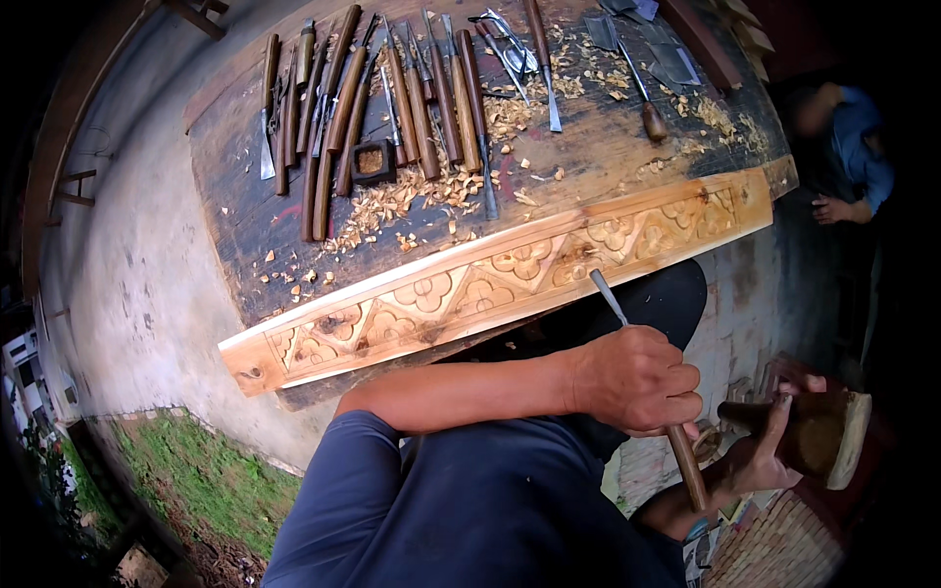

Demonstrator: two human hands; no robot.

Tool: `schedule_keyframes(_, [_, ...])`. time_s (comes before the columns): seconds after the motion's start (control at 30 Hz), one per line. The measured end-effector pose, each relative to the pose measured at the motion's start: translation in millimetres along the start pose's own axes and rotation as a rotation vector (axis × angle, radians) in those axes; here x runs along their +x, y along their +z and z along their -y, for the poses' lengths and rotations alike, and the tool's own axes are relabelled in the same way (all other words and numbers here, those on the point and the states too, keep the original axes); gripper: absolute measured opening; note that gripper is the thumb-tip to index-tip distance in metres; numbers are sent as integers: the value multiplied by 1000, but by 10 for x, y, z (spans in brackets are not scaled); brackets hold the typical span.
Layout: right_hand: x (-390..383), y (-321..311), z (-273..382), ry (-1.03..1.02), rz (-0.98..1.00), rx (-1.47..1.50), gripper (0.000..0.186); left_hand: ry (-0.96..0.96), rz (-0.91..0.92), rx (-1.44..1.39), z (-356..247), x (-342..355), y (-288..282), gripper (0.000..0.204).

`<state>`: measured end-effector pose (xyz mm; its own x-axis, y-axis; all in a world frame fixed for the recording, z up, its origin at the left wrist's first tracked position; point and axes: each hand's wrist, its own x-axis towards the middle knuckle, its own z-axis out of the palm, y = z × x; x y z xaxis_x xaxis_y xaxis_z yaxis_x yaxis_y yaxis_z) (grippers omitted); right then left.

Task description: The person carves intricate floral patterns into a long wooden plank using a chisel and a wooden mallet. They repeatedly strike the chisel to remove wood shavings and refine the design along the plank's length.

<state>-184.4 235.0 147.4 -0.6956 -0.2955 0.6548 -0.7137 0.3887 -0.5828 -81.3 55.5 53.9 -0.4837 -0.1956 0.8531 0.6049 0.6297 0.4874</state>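
Observation:
My left hand [642,382] is closed around the wooden handle of a chisel [610,298]. The chisel's metal blade slants up to the left, its tip at the lower part of a carved wooden board [421,294]. Quatrefoil flowers and zigzag lines are cut along this long pale board, which lies tilted across the near edge of the bench. At the lower right, my right hand [769,456] grips a dark wooden mallet [823,436] with a pale end, held apart from the chisel. Part of that hand's grip is hidden.
Several chisels and gouges [343,108] with brown handles lie in rows on the worn workbench [230,211]. Near them sit a small dark square block [373,162] and scattered wood shavings [412,201]. Another person in blue [863,147] is at the right. Grass [211,470] shows lower left.

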Motion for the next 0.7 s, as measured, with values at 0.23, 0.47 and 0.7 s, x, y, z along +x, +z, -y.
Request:
schedule_keyframes(0.23, [-279, 262, -198, 479, 130, 171, 43, -103, 94, -15, -43, -219, 22, 50])
schedule_keyframes(0.47, [-487, 278, -268, 441, 224, 122, 43, -151, 141, -103, -63, -305, -281, 52])
schedule_keyframes(0.7, [-526, 264, -268, 381, 266, 86, 46, -97, 13, -37, -28, -263, -206, 53])
